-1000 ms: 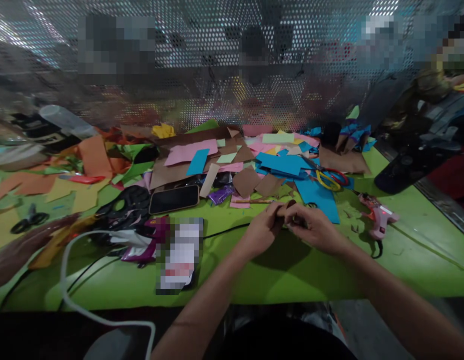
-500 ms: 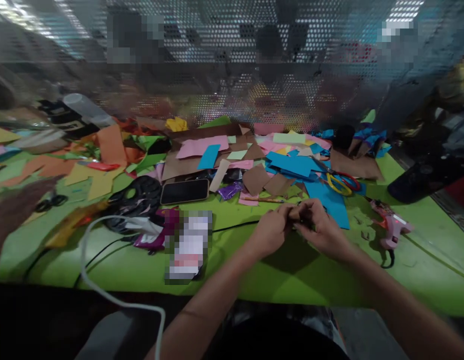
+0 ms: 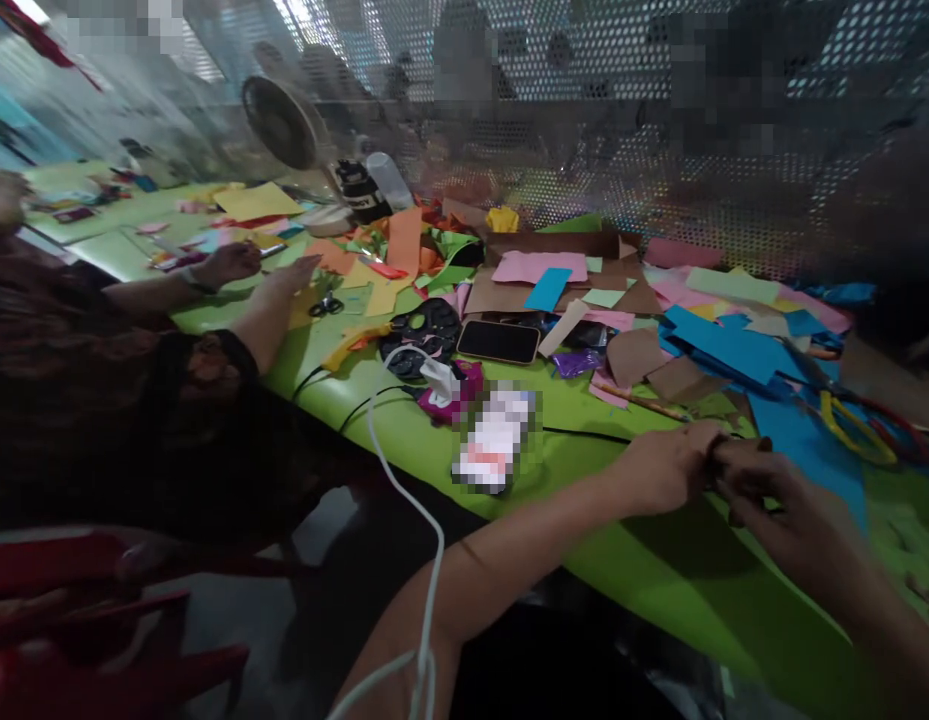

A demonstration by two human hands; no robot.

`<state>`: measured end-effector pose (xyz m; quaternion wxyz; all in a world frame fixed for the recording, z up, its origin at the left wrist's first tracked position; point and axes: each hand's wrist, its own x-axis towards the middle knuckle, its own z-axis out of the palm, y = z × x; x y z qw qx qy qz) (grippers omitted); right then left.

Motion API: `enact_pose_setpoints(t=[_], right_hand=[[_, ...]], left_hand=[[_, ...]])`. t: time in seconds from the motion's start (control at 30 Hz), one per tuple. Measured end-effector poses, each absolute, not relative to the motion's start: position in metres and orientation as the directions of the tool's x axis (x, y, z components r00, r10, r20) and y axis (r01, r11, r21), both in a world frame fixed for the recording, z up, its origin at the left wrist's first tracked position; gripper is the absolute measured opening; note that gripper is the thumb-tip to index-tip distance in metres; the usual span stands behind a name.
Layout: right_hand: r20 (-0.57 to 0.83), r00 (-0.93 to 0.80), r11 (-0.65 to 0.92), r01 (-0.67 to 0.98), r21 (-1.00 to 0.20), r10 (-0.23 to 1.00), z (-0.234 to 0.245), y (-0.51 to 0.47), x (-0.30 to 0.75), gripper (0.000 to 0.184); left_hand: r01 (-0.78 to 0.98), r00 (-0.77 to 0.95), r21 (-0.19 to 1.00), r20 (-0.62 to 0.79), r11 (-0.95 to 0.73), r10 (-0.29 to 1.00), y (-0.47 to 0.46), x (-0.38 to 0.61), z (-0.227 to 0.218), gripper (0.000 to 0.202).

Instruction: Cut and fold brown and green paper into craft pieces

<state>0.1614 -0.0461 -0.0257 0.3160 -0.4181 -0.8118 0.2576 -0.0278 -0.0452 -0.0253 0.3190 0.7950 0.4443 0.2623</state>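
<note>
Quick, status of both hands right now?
Left hand: fingers curled, meeting the right; whether it holds anything is hidden.
Right hand: fingers bent, apparently around a small brown piece; blur leaves the grip uncertain.

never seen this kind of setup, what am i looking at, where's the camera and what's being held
There is no machine here: a person works with two bare hands. The view comes from one camera worn on that person's head, looking forward and down.

The left hand and right hand meet over a green table. Between their fingers is a small brown piece, mostly hidden, so I can't tell which hand grips it.

On the table lie many paper scraps, including a blue sheet and a pink sheet, plus a dark-screened phone, a lit phone, yellow-and-red-handled scissors and a yellow glue gun.

The arms at far left belong to another person.
</note>
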Motion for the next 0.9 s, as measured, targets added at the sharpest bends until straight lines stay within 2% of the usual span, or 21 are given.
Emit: enact_pose_setpoints(t=[0.1,0.2,0.37,0.43,0.53,0.6,0.7,0.9], right_hand=[[0.285,-0.59,0.632,0.542,-0.554,0.755,-0.016,-0.046,0.161,0.011],[0.207,-0.611,0.594,0.54,-0.597,0.764,-0.01,-0.045,0.163,0.015],[0.159,-0.551,0.499,0.548,-0.671,0.819,-0.011,-0.046,0.162,0.006],[0.185,-0.508,0.475,0.532,-0.701,0.841,-0.011,-0.046,0.158,0.005],[0.205,-0.403,0.396,0.478,-0.784,0.892,-0.009,-0.046,0.154,0.011],[0.198,-0.325,0.323,0.395,-0.86,0.925,-0.007,-0.045,0.152,0.014],[0.189,-0.257,0.264,0.298,-0.917,0.948,-0.003,-0.042,0.152,0.014],[0.178,-0.269,0.252,0.274,-0.928,0.947,-0.003,-0.043,0.15,0.014]], left_hand=[[0.595,0.503,0.681,0.099,-0.427,0.859,-0.046,-0.029,-0.021,0.045],[0.635,0.533,0.625,0.072,-0.455,0.843,-0.046,-0.028,-0.02,0.044],[0.634,0.547,0.622,0.06,-0.46,0.835,-0.045,-0.023,-0.024,0.044],[0.607,0.54,0.659,0.068,-0.444,0.839,-0.046,-0.023,-0.023,0.042],[0.494,0.424,0.802,0.114,-0.335,0.898,-0.047,-0.027,-0.016,0.04],[0.429,0.375,0.866,0.088,-0.257,0.923,-0.045,-0.032,-0.012,0.04],[0.342,0.377,0.903,0.121,-0.259,0.918,-0.041,-0.036,-0.011,0.028],[0.24,0.37,0.96,0.047,-0.145,0.928,-0.036,-0.039,-0.017,0.033]])
